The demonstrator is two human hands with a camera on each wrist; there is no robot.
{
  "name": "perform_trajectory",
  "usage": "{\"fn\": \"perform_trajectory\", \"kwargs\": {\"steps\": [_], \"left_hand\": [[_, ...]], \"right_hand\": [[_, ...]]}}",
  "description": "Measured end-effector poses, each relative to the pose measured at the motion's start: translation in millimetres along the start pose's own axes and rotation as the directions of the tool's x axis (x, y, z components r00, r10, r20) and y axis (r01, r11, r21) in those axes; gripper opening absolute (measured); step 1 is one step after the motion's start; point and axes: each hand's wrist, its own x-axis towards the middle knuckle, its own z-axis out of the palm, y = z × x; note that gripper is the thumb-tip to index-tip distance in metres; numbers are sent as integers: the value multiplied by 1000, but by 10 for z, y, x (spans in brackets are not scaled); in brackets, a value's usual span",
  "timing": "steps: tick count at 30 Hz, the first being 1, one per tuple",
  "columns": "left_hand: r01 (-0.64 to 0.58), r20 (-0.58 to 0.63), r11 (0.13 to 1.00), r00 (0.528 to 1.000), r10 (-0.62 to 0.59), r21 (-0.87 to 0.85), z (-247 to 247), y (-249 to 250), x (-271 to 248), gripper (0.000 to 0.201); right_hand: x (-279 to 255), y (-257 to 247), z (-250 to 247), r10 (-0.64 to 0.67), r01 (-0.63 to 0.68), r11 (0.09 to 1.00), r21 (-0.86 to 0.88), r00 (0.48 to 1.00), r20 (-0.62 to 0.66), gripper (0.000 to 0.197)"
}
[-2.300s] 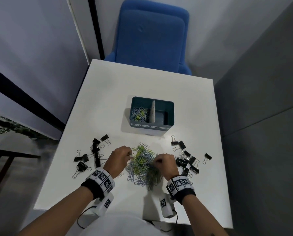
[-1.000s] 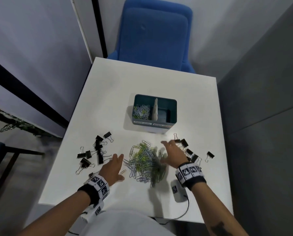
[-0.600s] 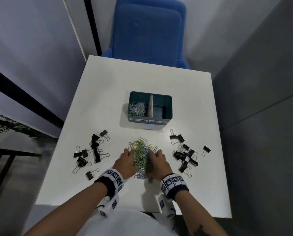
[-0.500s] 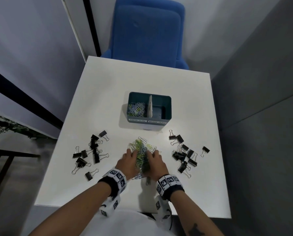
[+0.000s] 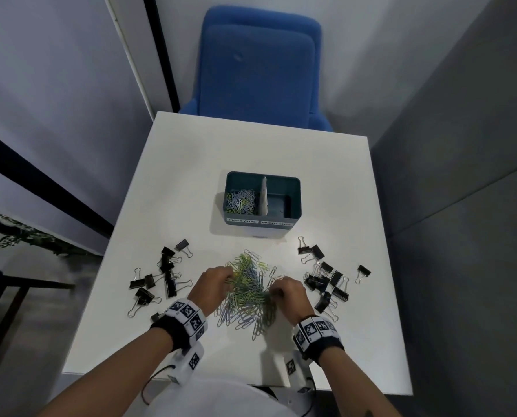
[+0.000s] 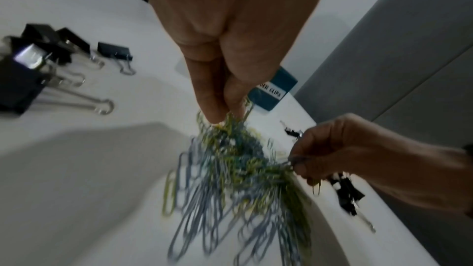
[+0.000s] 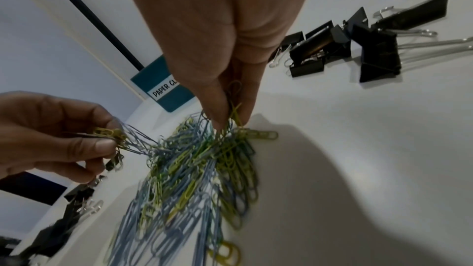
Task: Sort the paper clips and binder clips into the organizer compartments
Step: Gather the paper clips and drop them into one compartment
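Since the frame half a second earlier, both hands have drawn slightly apart and pulled the paper clips (image 5: 248,291) up from the heap, so strands now stretch between them. The left hand (image 5: 210,285), lower centre of the head view, pinches a bunch of clips between thumb and fingertips (image 6: 212,112). The right hand (image 5: 288,297) pinches another bunch in the same manner (its fingertips (image 7: 217,112) are curled tight around the wire). The rest of the blue, green and yellow heap lies on the white surface (image 5: 191,182) between the wrists. The teal organizer (image 5: 294,200) stands at frame centre; its left compartment, labelled PAPER CLIPS, holds some clips, and no clips show in the right one. Black binder clips lie scattered in two groups: the left binder clips (image 5: 157,278) at lower left and the right binder clips (image 5: 326,279) at lower right, all on the surface. A blue chair (image 5: 260,64) stands at the top of the frame.
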Motion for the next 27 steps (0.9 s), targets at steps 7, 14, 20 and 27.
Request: {"fn": "perform_trajectory", "kwargs": {"steps": [7, 14, 20, 27], "left_hand": [[-154, -87, 986, 985, 148, -63, -725, 468, 133, 8], [-247, -337, 968, 916, 217, -46, -1413, 946, 731, 3], [-168, -316, 985, 937, 149, -34, -1484, 951, 1045, 25], [-13, -234, 992, 971, 43, 129, -865, 457, 773, 13]], "right_hand": [[-71, -36, -226, -52, 56, 997, 59, 996, -71, 19], [20, -278, -601, -74, 83, 993, 82, 992, -103, 14], [349, -771, -1116, -146, 167, 983, 73, 962, -229, 9], [1071, -1326, -1443, -161, 199, 978, 68, 918, -363, 9]]}}
